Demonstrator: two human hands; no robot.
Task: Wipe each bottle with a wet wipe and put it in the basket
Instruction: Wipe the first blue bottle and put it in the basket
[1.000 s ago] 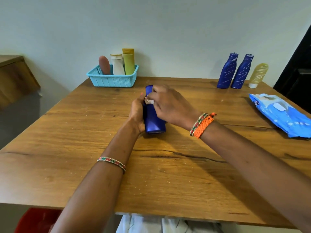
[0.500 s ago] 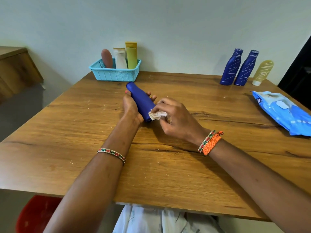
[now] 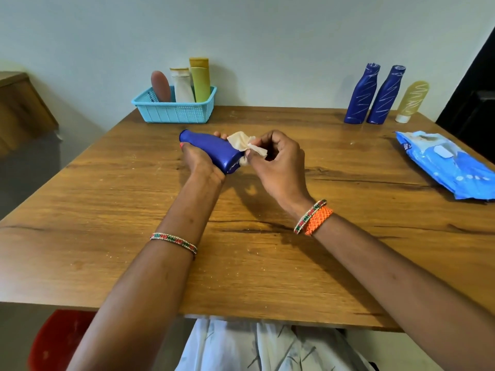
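1. One bottle (image 3: 214, 152), dark blue, lay gripped in our left hand (image 3: 199, 162) just above the table (image 3: 107, 210), near the middle of its far half.
2. Its long axis ran slantwise: the narrow capped end pointed away and to the left, toward the basket (image 3: 174, 112), and the broad flat base faced near and right, toward our right hand (image 3: 276, 162).
3. We read no label on that bottle; the side we saw was plain blue.
4. Our left fingers were curled round the bottle from below, with the fingertips showing over its far side.
5. Our right hand pinched a crumpled wet wipe (image 3: 245, 145) between thumb and fingers, and the wipe touched the bottle at its base end.
6. The basket, pale blue, stood at the far edge of the table and held three upright bottles: a brownish one (image 3: 160, 87), a white one (image 3: 182, 85) and a yellow-green one (image 3: 201, 79). No writing on them was legible.
7. At the far right stood two more blue bottles (image 3: 375, 93) with pale slanting streaks, touching each other, and a yellow bottle (image 3: 411, 101) resting cap-down just beside them.
8. A blue pack of wipes (image 3: 444, 163) lay flat at the right edge; its printing was too small and blurred for us to read.
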